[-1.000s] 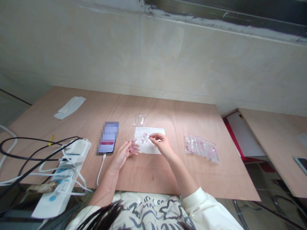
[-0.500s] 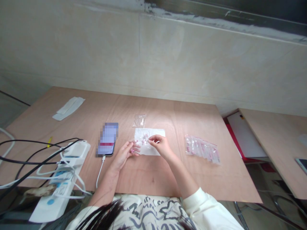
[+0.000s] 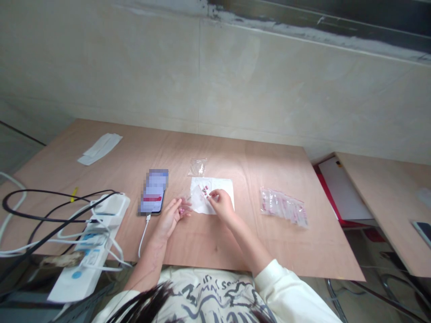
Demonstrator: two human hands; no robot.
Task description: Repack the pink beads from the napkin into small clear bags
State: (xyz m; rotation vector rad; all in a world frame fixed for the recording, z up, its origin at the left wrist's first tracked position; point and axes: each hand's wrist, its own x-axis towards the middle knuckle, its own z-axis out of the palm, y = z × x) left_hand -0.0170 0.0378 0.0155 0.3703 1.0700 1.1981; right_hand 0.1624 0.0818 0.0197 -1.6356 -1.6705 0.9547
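Observation:
My left hand (image 3: 171,217) is half curled, palm turned inward, at the left edge of a white paper sheet (image 3: 222,184). Small pink pieces (image 3: 182,210) show in its palm near the fingers, which are slightly blurred. Over the sheet, my right hand (image 3: 222,204) has thumb and forefinger pinched together; whatever is between the tips is too small to make out. Beside those fingertips, several small dark-pink pieces (image 3: 205,190) lie on the sheet. Just behind the sheet is a clear plastic bag (image 3: 197,167).
Overlapping clear bags with pink marks (image 3: 283,207) lie to the right on the wooden table (image 3: 303,251). Left of my hands is a phone (image 3: 153,193) on a white cable. A white power strip (image 3: 111,211) with tangled cords occupies the left front; folded white paper (image 3: 100,149) lies behind.
My right hand has shifted slightly left and its fingers have drawn closer together. My left hand has moved slightly left, its fingertips blurring. The view has tilted a little.

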